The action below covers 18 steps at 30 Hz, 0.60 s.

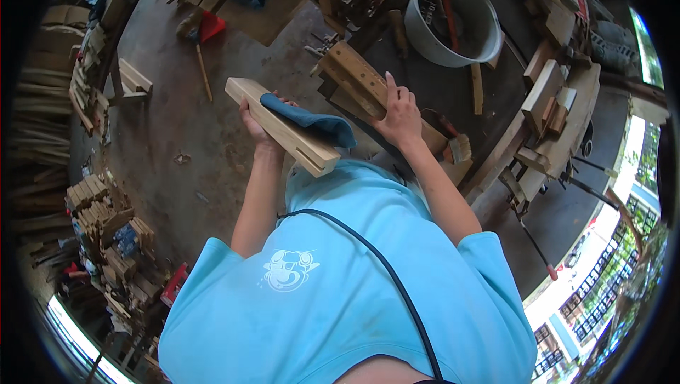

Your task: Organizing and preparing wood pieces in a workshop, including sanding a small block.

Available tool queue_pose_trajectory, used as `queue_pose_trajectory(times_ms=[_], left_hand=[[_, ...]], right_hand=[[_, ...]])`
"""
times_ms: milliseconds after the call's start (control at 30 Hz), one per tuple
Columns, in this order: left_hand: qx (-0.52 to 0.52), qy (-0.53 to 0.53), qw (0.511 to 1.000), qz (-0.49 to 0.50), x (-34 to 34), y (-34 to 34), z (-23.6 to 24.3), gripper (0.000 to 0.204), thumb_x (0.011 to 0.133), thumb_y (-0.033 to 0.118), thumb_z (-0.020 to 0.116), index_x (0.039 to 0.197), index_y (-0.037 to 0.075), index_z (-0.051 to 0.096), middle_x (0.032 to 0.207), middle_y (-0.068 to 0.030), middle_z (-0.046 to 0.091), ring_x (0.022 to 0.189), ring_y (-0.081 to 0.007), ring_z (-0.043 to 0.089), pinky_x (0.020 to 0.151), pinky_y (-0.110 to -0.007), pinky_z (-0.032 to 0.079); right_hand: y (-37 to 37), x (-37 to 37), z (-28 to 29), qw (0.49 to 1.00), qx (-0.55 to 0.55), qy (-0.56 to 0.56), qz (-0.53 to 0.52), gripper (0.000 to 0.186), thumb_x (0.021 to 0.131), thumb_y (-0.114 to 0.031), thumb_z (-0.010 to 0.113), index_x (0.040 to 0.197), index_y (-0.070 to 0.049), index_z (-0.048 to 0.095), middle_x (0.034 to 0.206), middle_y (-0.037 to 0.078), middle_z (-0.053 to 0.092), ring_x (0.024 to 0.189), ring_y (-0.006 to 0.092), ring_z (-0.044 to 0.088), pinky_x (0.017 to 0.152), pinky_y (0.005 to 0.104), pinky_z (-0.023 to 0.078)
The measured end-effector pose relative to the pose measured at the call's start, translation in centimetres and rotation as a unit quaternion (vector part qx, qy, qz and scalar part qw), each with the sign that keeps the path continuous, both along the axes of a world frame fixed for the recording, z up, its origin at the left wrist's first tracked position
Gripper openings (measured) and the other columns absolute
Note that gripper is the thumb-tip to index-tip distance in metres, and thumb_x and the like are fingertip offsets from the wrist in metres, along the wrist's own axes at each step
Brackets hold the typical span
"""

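My left hand (258, 123) grips a pale wooden beam (283, 140), which lies slantwise in front of my body. A narrow slot is cut near its closer end. Draped along the beam's right side is a blue cloth (312, 121), which partly hides the fingers of that hand. To the right, my right hand (401, 111) rests by the edge of a brown wooden block (354, 76) with a row of small holes. Its fingers are stretched out and somewhat apart, and nothing shows in its grasp.
Beyond the right hand stands a whitish tub (453, 58) with an orange tool inside. A bristle brush (459, 149) lies nearer on the bench. Wooden pieces (549, 111) are stacked at right, and more wood scraps (106, 214) at left. A red dustpan (211, 26) sits on the floor.
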State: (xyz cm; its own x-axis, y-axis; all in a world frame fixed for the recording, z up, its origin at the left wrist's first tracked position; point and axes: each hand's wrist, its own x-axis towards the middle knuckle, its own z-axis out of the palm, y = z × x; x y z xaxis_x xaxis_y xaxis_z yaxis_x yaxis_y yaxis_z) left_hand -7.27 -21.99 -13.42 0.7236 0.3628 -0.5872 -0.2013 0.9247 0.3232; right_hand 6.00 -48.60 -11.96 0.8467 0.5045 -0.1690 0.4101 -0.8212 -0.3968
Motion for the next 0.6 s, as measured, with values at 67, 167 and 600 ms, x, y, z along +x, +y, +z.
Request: queue_pose_trajectory(times_ms=[67, 167, 600], left_hand=[[-0.013, 0.004, 1.0, -0.012, 0.2, 0.2, -0.7, 0.077, 0.087, 0.069, 0.057, 0.115, -0.002, 0.054, 0.09, -0.0147, 0.06, 0.085, -0.0293, 0.06, 0.086, -0.044, 0.054], [0.016, 0.036, 0.999, -0.021, 1.0, -0.6, -0.8, 0.076, 0.089, 0.07, 0.053, 0.114, -0.001, 0.057, 0.091, -0.0158, 0.063, 0.087, -0.0316, 0.064, 0.085, -0.047, 0.056], [-0.053, -0.012, 0.988, -0.144, 7.5, -15.6, 7.2, 0.073, 0.085, 0.077, 0.056, 0.099, 0.005, 0.061, 0.079, -0.0127, 0.066, 0.079, -0.0292, 0.07, 0.076, -0.045, 0.062]], right_hand=[[-0.1, -0.2, 1.0, 1.0, 0.007, -0.018, -0.004, 0.111, 0.069, -0.026, 0.089, 0.16, -0.01, 0.029, 0.124, 0.02, 0.056, 0.113, 0.0384, 0.058, 0.103, 0.0476, 0.049], [0.7, -0.9, 6.4, 0.978, 0.127, -0.136, 0.091, 0.1, 0.071, -0.021, 0.088, 0.156, -0.008, 0.037, 0.13, 0.02, 0.055, 0.118, 0.0389, 0.057, 0.107, 0.0481, 0.047], [-11.1, -6.0, 9.1, 0.903, 0.324, 0.274, 0.072, 0.077, 0.074, -0.007, 0.088, 0.143, -0.006, 0.053, 0.139, 0.013, 0.06, 0.129, 0.0261, 0.058, 0.112, 0.0392, 0.045]])
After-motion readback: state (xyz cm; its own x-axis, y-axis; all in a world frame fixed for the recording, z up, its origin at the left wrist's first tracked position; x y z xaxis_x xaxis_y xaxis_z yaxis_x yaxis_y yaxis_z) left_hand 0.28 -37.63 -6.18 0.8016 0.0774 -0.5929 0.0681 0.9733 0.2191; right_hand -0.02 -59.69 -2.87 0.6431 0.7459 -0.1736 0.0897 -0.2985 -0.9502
